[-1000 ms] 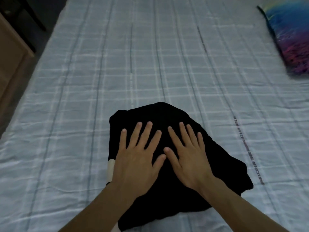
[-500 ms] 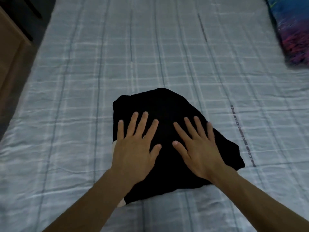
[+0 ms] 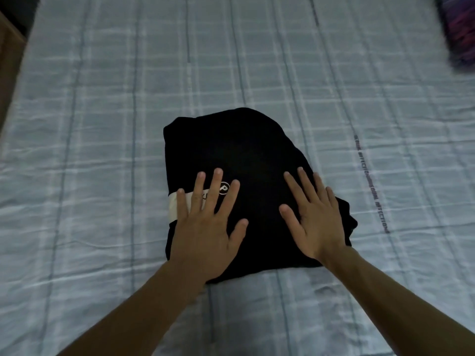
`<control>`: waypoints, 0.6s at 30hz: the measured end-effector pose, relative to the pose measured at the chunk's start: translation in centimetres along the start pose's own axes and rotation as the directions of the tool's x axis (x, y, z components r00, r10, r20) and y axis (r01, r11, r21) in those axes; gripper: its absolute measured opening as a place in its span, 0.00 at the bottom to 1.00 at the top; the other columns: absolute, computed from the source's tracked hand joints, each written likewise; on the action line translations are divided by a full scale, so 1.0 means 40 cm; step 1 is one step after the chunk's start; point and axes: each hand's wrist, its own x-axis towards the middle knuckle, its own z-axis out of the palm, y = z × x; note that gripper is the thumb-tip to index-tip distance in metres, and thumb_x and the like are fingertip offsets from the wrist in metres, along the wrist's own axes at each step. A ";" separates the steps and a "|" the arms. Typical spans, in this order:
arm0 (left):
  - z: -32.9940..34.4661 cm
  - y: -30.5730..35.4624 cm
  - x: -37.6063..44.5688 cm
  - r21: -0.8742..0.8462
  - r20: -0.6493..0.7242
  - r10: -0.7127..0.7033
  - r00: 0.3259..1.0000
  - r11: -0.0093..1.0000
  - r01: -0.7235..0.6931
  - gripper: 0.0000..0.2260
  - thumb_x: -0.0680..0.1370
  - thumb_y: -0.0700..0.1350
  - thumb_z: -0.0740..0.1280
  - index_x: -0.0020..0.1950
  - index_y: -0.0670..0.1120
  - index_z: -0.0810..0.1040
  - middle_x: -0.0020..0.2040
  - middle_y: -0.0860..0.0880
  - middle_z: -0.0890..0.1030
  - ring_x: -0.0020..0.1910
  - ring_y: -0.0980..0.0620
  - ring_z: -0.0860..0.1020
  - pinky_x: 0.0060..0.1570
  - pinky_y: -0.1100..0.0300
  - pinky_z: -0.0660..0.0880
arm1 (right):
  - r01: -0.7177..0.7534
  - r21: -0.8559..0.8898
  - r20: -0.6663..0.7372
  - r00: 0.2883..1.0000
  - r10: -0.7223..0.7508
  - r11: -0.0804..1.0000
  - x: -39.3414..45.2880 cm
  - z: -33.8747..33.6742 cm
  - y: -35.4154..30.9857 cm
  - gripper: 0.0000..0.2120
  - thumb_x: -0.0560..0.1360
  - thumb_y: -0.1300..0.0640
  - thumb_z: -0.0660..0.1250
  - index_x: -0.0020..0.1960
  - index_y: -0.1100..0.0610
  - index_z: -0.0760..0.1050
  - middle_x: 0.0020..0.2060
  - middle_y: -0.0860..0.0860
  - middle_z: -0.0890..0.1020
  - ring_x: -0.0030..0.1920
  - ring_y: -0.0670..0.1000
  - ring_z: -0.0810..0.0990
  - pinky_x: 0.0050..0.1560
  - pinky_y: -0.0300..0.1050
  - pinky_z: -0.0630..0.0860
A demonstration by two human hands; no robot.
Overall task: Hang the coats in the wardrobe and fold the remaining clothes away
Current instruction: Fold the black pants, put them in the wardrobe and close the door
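Black folded garment [image 3: 241, 150], white band, round logo

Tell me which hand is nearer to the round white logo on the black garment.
Left. The left hand has its fingers lying beside and partly over the round logo; the right hand rests flat on the black garment, off to the logo's right.

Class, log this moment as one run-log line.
left hand flat on garment | right hand flat on garment | garment folded on bed

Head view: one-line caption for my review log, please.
Left hand and right hand press flat on a folded black garment lying on the checked bedsheet.
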 end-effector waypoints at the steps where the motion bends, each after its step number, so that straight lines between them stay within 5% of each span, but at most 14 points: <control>1: -0.007 0.002 -0.003 0.003 0.001 -0.003 1.000 1.000 0.003 0.31 0.82 0.64 0.44 0.82 0.53 0.47 0.82 0.46 0.42 0.81 0.42 0.41 0.75 0.33 0.51 | 0.007 -0.003 0.000 1.000 -0.007 1.000 -0.002 -0.007 -0.002 0.31 0.79 0.31 0.38 0.79 0.40 0.44 0.80 0.47 0.50 0.80 0.55 0.46 0.77 0.61 0.51; 4: -0.038 0.013 -0.020 0.005 -0.015 -0.015 1.000 1.000 0.015 0.31 0.82 0.63 0.45 0.82 0.53 0.48 0.82 0.45 0.44 0.81 0.41 0.42 0.75 0.34 0.51 | 0.054 0.004 -0.059 0.997 -0.054 0.999 -0.020 -0.027 -0.019 0.32 0.80 0.33 0.41 0.80 0.44 0.46 0.80 0.50 0.51 0.80 0.54 0.46 0.77 0.61 0.52; 8: -0.057 0.042 -0.068 -0.124 -0.203 0.016 0.979 0.991 -0.042 0.23 0.81 0.53 0.60 0.74 0.46 0.70 0.78 0.41 0.63 0.78 0.40 0.60 0.72 0.36 0.63 | 0.216 0.198 -0.272 0.949 -0.158 0.956 -0.080 -0.032 -0.044 0.29 0.82 0.47 0.57 0.80 0.54 0.55 0.79 0.54 0.57 0.79 0.53 0.54 0.75 0.60 0.60; 10: -0.048 0.055 -0.103 -0.183 -0.271 0.059 0.961 0.977 -0.111 0.22 0.79 0.53 0.61 0.71 0.46 0.72 0.76 0.43 0.68 0.76 0.42 0.64 0.70 0.39 0.66 | 0.315 0.217 -0.299 0.923 -0.244 0.924 -0.117 -0.023 -0.048 0.28 0.81 0.49 0.60 0.79 0.54 0.59 0.79 0.53 0.57 0.79 0.55 0.57 0.74 0.60 0.62; 14: -0.027 0.065 -0.129 -0.103 -0.106 0.140 0.985 0.983 -0.150 0.43 0.70 0.66 0.70 0.77 0.44 0.63 0.77 0.41 0.64 0.77 0.40 0.62 0.71 0.39 0.65 | 0.425 0.150 -0.162 0.901 -0.402 0.893 -0.146 -0.007 -0.027 0.38 0.76 0.37 0.65 0.79 0.54 0.58 0.79 0.53 0.56 0.79 0.56 0.54 0.76 0.63 0.56; 18: -0.021 0.069 -0.102 0.123 0.117 0.148 0.982 0.979 -0.163 0.57 0.62 0.61 0.79 0.81 0.45 0.51 0.78 0.34 0.61 0.77 0.34 0.60 0.72 0.36 0.64 | 0.433 -0.073 -0.039 0.899 -0.436 0.899 -0.119 0.009 -0.003 0.54 0.66 0.34 0.74 0.81 0.52 0.51 0.80 0.53 0.52 0.80 0.56 0.50 0.76 0.61 0.56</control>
